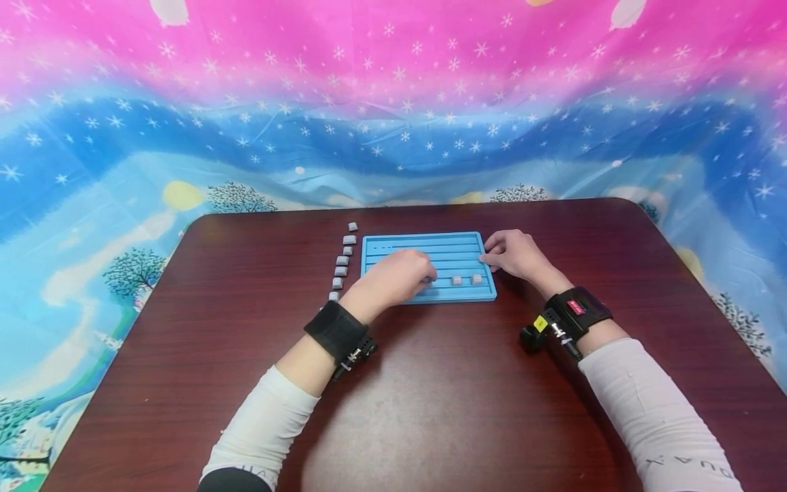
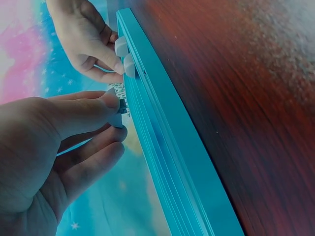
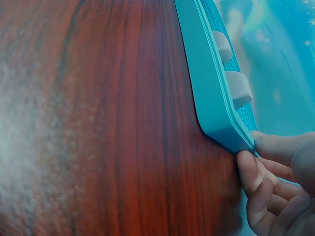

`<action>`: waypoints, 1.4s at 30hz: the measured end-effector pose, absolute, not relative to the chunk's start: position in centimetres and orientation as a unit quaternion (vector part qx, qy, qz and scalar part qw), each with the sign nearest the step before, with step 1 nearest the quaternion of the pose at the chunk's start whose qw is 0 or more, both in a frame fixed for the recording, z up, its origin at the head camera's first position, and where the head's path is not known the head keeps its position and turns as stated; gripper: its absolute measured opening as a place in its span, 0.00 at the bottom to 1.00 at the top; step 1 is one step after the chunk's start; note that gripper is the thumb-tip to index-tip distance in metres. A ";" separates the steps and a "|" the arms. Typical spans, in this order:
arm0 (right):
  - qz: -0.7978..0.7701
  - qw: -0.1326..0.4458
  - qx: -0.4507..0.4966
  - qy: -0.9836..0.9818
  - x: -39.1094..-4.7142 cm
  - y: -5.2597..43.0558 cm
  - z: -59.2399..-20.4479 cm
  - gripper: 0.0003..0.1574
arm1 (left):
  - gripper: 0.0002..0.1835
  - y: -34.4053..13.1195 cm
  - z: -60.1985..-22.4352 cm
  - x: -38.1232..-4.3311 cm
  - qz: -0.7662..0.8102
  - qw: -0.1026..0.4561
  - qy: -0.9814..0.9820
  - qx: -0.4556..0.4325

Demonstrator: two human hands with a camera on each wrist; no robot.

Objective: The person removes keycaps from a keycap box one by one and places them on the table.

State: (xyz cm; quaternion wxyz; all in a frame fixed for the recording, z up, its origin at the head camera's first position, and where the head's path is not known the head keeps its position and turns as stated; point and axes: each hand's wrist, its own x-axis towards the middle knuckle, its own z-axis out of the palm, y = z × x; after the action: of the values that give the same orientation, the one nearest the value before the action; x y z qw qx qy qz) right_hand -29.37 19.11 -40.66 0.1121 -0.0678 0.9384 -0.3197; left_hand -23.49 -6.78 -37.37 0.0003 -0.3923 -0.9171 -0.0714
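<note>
Keycap [image 2: 116, 120] in left hand [image 1: 395, 278], edge of blue tray [image 1: 456, 257] in right hand [image 1: 516, 254], wide tabletop [image 1: 443, 383] nearside.

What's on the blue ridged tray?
Two gray keycaps, toward the blue ridged tray's near right corner. In the head view, the left hand, pinching another keycap, hides anything directly beneath.

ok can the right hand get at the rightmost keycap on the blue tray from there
Probably yes: the right hand is at the right edge of the blue tray, close to the rightmost keycap, with nothing visible between them. It would likely have to let go of the edge first.
</note>
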 end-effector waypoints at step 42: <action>-0.313 0.101 -0.068 0.942 -29.5 19.1 -40.9 0.20 | 0.06 -12.1 -35.7 -20.4 -0.101 0.037 -0.910 -0.400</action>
State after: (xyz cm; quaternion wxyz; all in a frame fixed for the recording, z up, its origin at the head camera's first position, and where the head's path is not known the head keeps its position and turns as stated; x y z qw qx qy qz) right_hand -29.47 19.14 -40.93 0.1011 -0.0678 0.9420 -0.3129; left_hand -20.36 -12.12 -35.75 0.0373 -0.3997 -0.9103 -0.1011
